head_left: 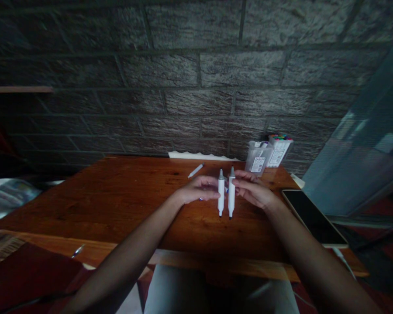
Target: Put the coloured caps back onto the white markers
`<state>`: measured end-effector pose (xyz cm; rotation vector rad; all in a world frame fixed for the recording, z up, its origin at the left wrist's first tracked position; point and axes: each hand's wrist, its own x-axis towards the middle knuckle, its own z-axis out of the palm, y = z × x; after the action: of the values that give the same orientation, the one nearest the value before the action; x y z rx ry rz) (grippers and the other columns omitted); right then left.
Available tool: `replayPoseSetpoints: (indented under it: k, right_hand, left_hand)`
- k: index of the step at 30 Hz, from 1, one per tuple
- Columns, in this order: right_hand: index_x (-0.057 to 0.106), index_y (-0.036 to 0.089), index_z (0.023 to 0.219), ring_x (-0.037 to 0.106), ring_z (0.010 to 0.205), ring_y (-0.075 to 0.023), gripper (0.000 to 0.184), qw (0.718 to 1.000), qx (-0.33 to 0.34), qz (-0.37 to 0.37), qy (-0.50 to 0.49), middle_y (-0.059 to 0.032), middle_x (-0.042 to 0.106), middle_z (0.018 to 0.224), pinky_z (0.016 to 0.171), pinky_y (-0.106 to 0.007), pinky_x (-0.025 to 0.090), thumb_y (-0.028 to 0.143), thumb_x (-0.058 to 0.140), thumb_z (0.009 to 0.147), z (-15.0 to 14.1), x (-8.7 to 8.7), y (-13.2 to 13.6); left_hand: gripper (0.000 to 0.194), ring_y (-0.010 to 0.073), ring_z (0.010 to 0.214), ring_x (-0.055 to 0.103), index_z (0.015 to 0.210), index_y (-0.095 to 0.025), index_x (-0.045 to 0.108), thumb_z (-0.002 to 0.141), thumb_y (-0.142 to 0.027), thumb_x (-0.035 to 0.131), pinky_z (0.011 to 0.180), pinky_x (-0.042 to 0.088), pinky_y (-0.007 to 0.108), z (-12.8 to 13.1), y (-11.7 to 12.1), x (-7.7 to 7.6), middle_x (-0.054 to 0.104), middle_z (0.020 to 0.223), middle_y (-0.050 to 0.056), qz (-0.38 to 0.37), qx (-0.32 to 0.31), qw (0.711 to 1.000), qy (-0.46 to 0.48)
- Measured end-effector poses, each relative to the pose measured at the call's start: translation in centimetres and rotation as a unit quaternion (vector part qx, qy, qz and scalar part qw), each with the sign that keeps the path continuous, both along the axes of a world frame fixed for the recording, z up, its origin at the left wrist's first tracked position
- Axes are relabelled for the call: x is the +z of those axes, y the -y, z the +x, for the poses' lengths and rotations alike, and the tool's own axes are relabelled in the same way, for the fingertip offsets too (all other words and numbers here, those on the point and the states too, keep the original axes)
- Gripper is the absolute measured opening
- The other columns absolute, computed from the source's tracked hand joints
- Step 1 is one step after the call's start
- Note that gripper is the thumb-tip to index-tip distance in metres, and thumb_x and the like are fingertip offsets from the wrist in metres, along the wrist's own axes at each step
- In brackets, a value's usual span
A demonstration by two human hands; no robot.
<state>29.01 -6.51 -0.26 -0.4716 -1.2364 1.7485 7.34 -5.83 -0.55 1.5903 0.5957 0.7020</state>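
Note:
My left hand (pixel 201 189) is closed on a white marker (pixel 221 194) with a grey upper end, held upright by thumb and fingers. Close beside it, my right hand (pixel 251 189) grips a second white marker (pixel 231 196), also upright and with a dark tip at each end. The two markers stand nearly parallel with a narrow gap between them, above the wooden table. Behind the hands a third marker (pixel 195 170) lies slanted on the tabletop. A small purple-blue bit shows under my left hand; I cannot make out what it is.
A clear plastic case (pixel 258 157) and a case full of colour-capped markers (pixel 279 150) stand at the back right. A dark-screened tablet (pixel 314 216) lies at the right edge with a cable. The table (pixel 118 196) meets a brick wall (pixel 180 100), with a white wavy-edged strip (pixel 203 156) along it.

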Motion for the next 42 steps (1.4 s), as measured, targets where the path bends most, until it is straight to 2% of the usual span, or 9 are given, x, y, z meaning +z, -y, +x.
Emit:
replayPoseSetpoints:
  k: [5, 17, 25, 30, 37, 42]
  right_hand:
    - [0.073, 0.023, 0.087, 0.062, 0.060, -0.0054, 0.023, 1.000, -0.004, 0.006, 0.009, 0.0034, 0.072, 0.077, 0.053, -0.014, 0.051, 0.017, 0.080, 0.066, 0.0, 0.0, 0.1]
    - [0.073, 0.024, 0.093, 0.065, 0.066, -0.0072, 0.023, 1.000, 0.016, 0.019, 0.011, 0.0007, 0.073, 0.083, 0.057, -0.016, 0.052, 0.017, 0.075, 0.072, 0.1, -0.1, 0.1]
    - [0.071, 0.024, 0.099, 0.069, 0.075, -0.0120, 0.024, 1.000, 0.022, 0.012, -0.003, -0.0017, 0.074, 0.086, 0.064, -0.022, 0.053, 0.023, 0.071, 0.075, 0.5, 0.2, 0.0]
    - [0.069, 0.021, 0.100, 0.069, 0.075, -0.0123, 0.026, 1.000, 0.000, -0.007, -0.002, -0.0021, 0.074, 0.086, 0.069, -0.024, 0.054, 0.021, 0.070, 0.074, 0.6, 0.4, 0.0]
    - [0.066, 0.022, 0.095, 0.067, 0.075, -0.0114, 0.022, 0.994, -0.061, -0.055, -0.067, 0.0016, 0.072, 0.086, 0.072, -0.024, 0.056, 0.023, 0.066, 0.073, 0.9, 0.9, -0.3]
    - [0.063, 0.024, 0.094, 0.066, 0.075, -0.0105, 0.020, 0.994, -0.053, -0.057, -0.072, 0.0025, 0.071, 0.087, 0.066, -0.021, 0.054, 0.024, 0.065, 0.074, 1.0, 1.0, -0.3]
  left_hand:
    - [0.040, 0.0053, 0.053, 0.048, 0.097, -0.012, 0.070, 0.065, -0.034, 0.079, 0.045, 0.034, 0.017, -0.1, 0.0, -0.1, 0.067, 0.080, 0.004, 0.010, 0.003, 1.000, -0.009]
    - [0.038, 0.0061, 0.054, 0.051, 0.095, -0.013, 0.070, 0.065, -0.032, 0.079, 0.045, 0.035, 0.017, -0.1, -0.1, -0.3, 0.069, 0.084, 0.007, 0.005, 0.002, 1.000, 0.009]
    - [0.038, 0.0037, 0.048, 0.044, 0.097, -0.012, 0.071, 0.064, -0.029, 0.080, 0.042, 0.029, 0.018, 0.1, 0.1, 0.0, 0.071, 0.081, 0.008, -0.029, -0.013, 0.998, 0.059]
    - [0.033, 0.0032, 0.045, 0.042, 0.093, -0.012, 0.070, 0.065, -0.027, 0.079, 0.041, 0.026, 0.018, 0.1, 0.0, 0.0, 0.072, 0.078, 0.009, -0.041, -0.021, 0.995, 0.084]
    - [0.025, 0.0017, 0.041, 0.036, 0.087, -0.010, 0.068, 0.067, -0.023, 0.076, 0.040, 0.021, 0.018, 0.0, -0.1, 0.0, 0.072, 0.075, 0.010, -0.067, -0.021, 0.988, 0.139]
    - [0.027, 0.0020, 0.041, 0.036, 0.089, -0.010, 0.069, 0.065, -0.022, 0.076, 0.040, 0.021, 0.018, 0.1, 0.0, 0.1, 0.072, 0.075, 0.011, -0.070, -0.014, 0.987, 0.142]
